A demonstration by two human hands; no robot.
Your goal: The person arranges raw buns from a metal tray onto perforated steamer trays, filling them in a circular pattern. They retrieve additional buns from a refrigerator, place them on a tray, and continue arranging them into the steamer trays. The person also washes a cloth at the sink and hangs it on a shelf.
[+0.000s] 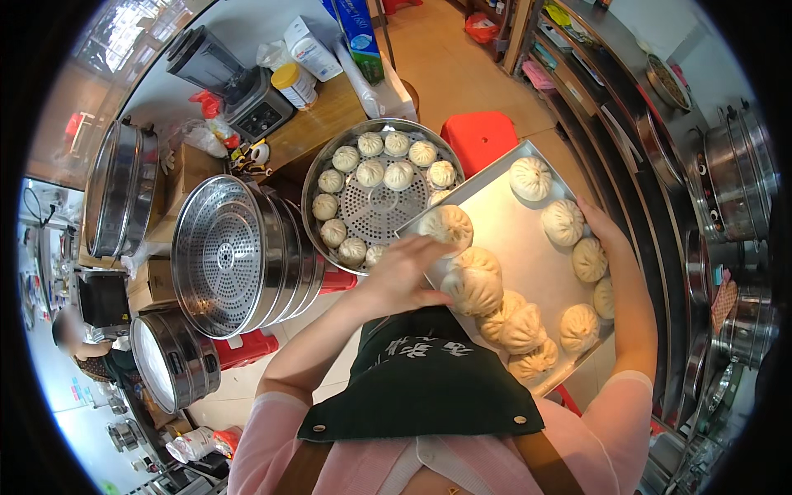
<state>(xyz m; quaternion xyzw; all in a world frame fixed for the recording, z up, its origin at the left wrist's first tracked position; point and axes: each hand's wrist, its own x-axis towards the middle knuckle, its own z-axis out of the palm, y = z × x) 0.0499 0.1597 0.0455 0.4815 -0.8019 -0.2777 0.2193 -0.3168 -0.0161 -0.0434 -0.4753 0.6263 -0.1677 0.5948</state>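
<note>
A rectangular metal tray [501, 207] holding several steamed buns lies before me, its right rim in the grip of my right hand [600, 226], whose fingers are mostly hidden beyond the rim. My left hand [405, 275] reaches over the tray's left edge, fingers apart and bent, its thumb close to a large pleated bun [476, 291]; whether they touch is unclear. Buns overlap along the tray's near left side, and others stand along its right side. Left of the tray is a round perforated steamer tray [383, 216] with smaller buns around its rim and two further in.
Stacked metal steamers [226, 257] stand at left, more steamers [176, 359] below them. A blender [247, 93] and a yellow-lidded tub [294, 85] are on a wooden counter. A red stool [479, 136] stands behind the tray; dark shelving curves along the right. Another person [93, 349] is far left.
</note>
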